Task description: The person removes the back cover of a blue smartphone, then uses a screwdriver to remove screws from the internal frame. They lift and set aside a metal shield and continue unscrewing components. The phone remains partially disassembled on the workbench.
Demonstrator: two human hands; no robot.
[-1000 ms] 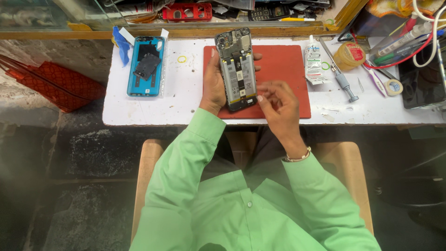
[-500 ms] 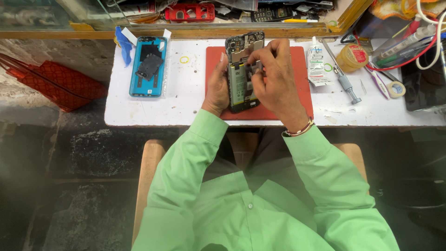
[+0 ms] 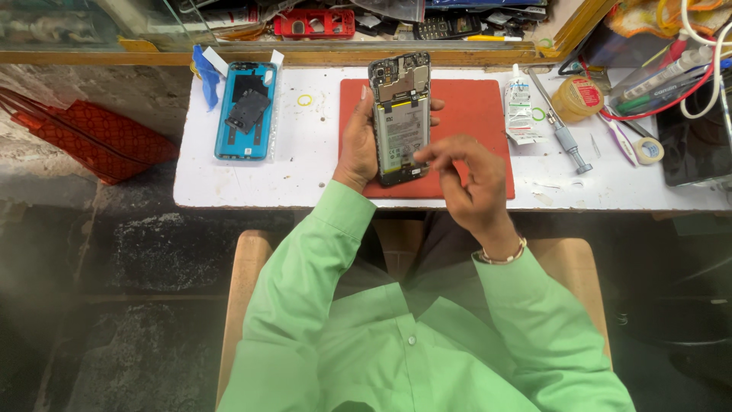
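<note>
Head view: an opened phone [image 3: 399, 118] is held upright over the red mat [image 3: 473, 114] by the left hand [image 3: 360, 141], whose palm wraps the left edge while fingertips show at the right edge. The hand is clamped on the phone, with board and battery facing up. The right hand [image 3: 469, 179] is poised just below and right of the phone's lower end, thumb and forefinger pinched together; whether anything small is pinched between them cannot be told. Both forearms are sleeved in green, and a bracelet [image 3: 499, 255] is worn on the right wrist.

Compared with half a second ago, the right hand has been drawn back from the top of the phone, which it then covered, down to the lower corner. The phone is kept in the same grip. A blue back cover [image 3: 245, 111] lies well apart to the left on the white table [image 3: 305, 168], and a screwdriver [image 3: 560, 126] lies to the right.
</note>
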